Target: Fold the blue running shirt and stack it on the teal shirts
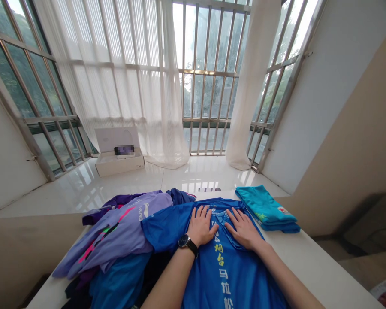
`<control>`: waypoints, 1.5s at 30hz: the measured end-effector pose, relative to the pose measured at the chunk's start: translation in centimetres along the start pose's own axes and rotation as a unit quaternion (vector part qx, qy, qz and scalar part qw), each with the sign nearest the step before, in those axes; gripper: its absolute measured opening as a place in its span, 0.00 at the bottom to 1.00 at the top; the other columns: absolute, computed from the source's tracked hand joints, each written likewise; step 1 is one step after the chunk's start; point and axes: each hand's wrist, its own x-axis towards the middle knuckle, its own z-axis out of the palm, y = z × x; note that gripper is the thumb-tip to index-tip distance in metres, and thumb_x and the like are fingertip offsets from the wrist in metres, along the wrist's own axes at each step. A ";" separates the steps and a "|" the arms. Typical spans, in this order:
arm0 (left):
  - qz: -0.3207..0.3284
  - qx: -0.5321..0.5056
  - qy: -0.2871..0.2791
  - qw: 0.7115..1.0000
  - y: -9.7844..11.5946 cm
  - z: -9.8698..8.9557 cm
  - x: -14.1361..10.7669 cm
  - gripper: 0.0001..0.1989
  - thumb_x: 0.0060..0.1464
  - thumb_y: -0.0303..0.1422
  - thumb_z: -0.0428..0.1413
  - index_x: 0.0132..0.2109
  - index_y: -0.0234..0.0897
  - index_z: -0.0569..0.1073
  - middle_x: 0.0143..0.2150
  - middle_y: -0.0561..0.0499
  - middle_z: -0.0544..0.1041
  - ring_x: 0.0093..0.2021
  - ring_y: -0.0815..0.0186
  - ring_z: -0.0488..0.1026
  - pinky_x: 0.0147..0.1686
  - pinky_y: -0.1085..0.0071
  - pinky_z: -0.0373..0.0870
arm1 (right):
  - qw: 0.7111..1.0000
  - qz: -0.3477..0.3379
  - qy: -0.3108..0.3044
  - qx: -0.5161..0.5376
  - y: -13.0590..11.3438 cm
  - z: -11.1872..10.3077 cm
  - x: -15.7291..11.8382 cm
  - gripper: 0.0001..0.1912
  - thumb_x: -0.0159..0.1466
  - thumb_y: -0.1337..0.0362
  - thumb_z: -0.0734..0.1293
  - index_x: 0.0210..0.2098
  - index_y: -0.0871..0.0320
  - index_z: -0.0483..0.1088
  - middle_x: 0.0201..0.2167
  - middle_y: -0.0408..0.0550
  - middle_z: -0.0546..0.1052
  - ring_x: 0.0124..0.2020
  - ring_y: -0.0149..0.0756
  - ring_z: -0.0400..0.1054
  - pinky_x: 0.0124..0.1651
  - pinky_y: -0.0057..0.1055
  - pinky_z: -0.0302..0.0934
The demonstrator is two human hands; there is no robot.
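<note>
A blue shirt with white and yellow characters lies spread on the white table, its left sleeve stretched out and its right side folded inward near the top. My left hand, below a black wristwatch, rests flat on the upper part of the shirt with fingers spread. On the folded right part lies my right hand, its fingers also apart. Folded teal clothing is stacked right of the shirt. A heap of clothes with a lavender shirt on top sits at the left, touching the blue sleeve.
An open white box with a small item inside stands on the glossy window sill. White curtains hang before barred windows. The white table extends to the right.
</note>
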 end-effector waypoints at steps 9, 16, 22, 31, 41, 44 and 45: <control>-0.018 0.003 0.005 1.000 0.3 0.0 -0.6 0.38 0.63 0.56 0.35 0.70 0.39 0.56 0.73 0.44 0.52 0.72 0.49 0.43 0.68 0.41 0.33 | 1.000 0.027 0.002 0.000 -1.4 0.2 0.8 0.38 0.68 0.41 0.48 0.71 0.52 0.46 0.73 0.50 0.47 0.73 0.47 0.39 0.71 0.46 0.36; -0.047 -0.008 -0.069 0.996 1.6 -0.4 -1.8 0.41 0.61 0.56 0.38 0.71 0.35 0.52 0.74 0.39 0.46 0.72 0.41 0.38 0.65 0.35 0.36 | 1.000 0.007 0.001 0.006 -1.5 0.0 0.0 0.40 0.67 0.41 0.49 0.71 0.57 0.46 0.73 0.48 0.47 0.73 0.45 0.39 0.72 0.44 0.34; -0.055 0.057 -0.022 0.997 1.3 -4.4 0.0 0.23 0.64 0.40 0.43 0.60 0.33 0.67 0.58 0.37 0.70 0.58 0.49 0.67 0.55 0.52 0.65 | 1.000 0.002 -0.001 0.014 -1.4 -0.1 -0.7 0.42 0.67 0.41 0.48 0.71 0.62 0.44 0.73 0.49 0.46 0.73 0.43 0.37 0.72 0.43 0.32; -0.029 0.109 -0.026 0.993 0.4 -3.6 3.1 0.14 0.62 0.30 0.46 0.47 0.34 0.75 0.50 0.40 0.75 0.53 0.53 0.70 0.51 0.60 0.68 | 0.999 0.028 0.013 0.030 -1.5 -0.2 -1.3 0.42 0.67 0.42 0.49 0.71 0.64 0.47 0.73 0.53 0.48 0.73 0.45 0.39 0.72 0.43 0.34; -0.021 0.103 -0.053 0.993 -0.7 -1.1 3.3 0.30 0.66 0.39 0.40 0.68 0.27 0.57 0.71 0.37 0.54 0.71 0.53 0.51 0.68 0.52 0.46 | 0.996 0.048 0.050 0.055 -1.4 -0.4 -1.4 0.40 0.68 0.45 0.52 0.70 0.66 0.51 0.71 0.56 0.53 0.72 0.48 0.45 0.71 0.44 0.39; -0.011 0.090 -0.067 0.994 -1.0 -1.7 2.6 0.31 0.67 0.43 0.37 0.70 0.28 0.54 0.73 0.38 0.50 0.72 0.55 0.45 0.69 0.54 0.42 | 0.995 0.025 0.082 0.059 -1.3 -0.8 -1.3 0.37 0.69 0.48 0.52 0.69 0.67 0.52 0.71 0.58 0.55 0.72 0.46 0.45 0.71 0.40 0.40; -0.008 0.089 -0.066 0.994 -0.9 -2.2 2.4 0.32 0.67 0.44 0.37 0.70 0.28 0.53 0.73 0.37 0.49 0.73 0.55 0.44 0.69 0.53 0.41 | 0.994 0.011 0.090 0.058 -1.3 -0.9 -1.3 0.36 0.69 0.50 0.52 0.69 0.67 0.52 0.71 0.57 0.55 0.72 0.46 0.44 0.71 0.39 0.39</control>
